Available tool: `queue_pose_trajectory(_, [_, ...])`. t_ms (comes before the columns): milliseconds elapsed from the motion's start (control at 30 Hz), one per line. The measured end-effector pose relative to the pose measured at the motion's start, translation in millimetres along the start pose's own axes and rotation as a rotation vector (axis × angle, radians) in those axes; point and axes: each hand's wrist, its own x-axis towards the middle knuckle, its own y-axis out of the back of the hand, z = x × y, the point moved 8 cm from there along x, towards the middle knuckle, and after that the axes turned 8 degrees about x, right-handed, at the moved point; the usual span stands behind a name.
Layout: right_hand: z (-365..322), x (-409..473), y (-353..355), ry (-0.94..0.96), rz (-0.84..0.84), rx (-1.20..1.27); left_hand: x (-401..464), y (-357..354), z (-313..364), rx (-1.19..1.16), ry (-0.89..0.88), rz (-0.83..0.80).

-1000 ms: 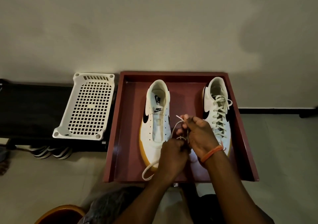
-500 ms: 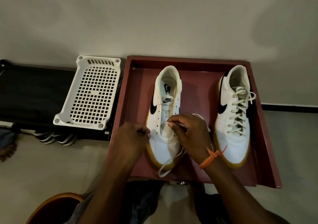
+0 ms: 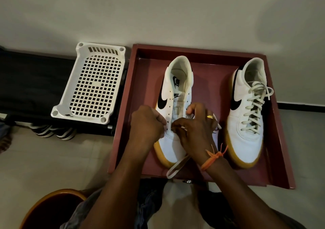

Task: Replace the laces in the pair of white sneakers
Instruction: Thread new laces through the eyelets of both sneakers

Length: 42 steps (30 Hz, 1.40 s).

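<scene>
Two white sneakers with black swooshes and yellow soles stand in a dark red tray (image 3: pixel 274 140). The left sneaker (image 3: pixel 177 88) has bare eyelets; the right sneaker (image 3: pixel 246 109) is fully laced. My left hand (image 3: pixel 147 123) grips the left sneaker's eyelet edge with curled fingers. My right hand (image 3: pixel 195 128), wearing a ring and an orange wrist thread, pinches a cream lace (image 3: pixel 177 165) over the lower eyelets. The lace's free loop trails past the toe over the tray's front edge.
A white perforated plastic basket (image 3: pixel 95 88) lies upside down on a black low surface (image 3: pixel 29 81) left of the tray. Striped shoes (image 3: pixel 52 132) sit beneath it. A brown round rim (image 3: pixel 44 204) shows at bottom left. The wall is close behind.
My left hand moved right onto the sneaker's eyelet edge. My right hand shifted down toward the lower eyelets with the lace. The view moved closer.
</scene>
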Motion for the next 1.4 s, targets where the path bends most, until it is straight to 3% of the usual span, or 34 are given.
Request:
queue_pose_trajectory(233, [13.5, 4.1, -9.3, -0.108, -0.076, 0.140, -7.3, 1.0, 0.9, -0.104, -0.009, -0.069])
queue_pose_trajectory(367, [25.5, 0.0, -22.0, -0.272, -0.206, 0.164, -4.9, -0.8, 0.2, -0.138, 0.066, -0.141])
queue_pose_trajectory(467, [25.4, -0.3, -28.1, -0.315, -0.247, 0.342, -5.3, 6.3, 0.2, -0.002, 0.035, -0.053])
queue_pose_trajectory(567, [32.3, -0.2, -34.1, -0.383, -0.292, 0.466, -6.0, 5.7, -4.9, -0.047, 0.077, -0.061])
queue_pose_trajectory(733, [28.5, -0.9, -37.5, -0.349, -0.327, 0.535, -6.1, -0.3, -8.0, -0.182, 0.127, -0.211])
queue_pose_trajectory(867, [18.1, 2.1, -37.3, -0.248, -0.450, 0.571, -8.2, -1.4, -6.4, -0.223, 0.109, -0.186])
queue_pose_trajectory(1033, [26.3, 1.3, -46.3, -0.229, -0.460, 0.636, -7.6, -0.5, -11.1, -0.239, 0.119, -0.179])
queue_pose_trajectory(1200, [42.1, 5.1, -49.1, -0.262, -0.370, 0.486, -7.3, 7.9, 1.1, 0.018, 0.030, 0.022])
queue_pose_trajectory(1400, [43.6, 7.1, -48.0, -0.286, -0.320, 0.494, -19.2, 9.5, 3.6, 0.082, -0.012, -0.001])
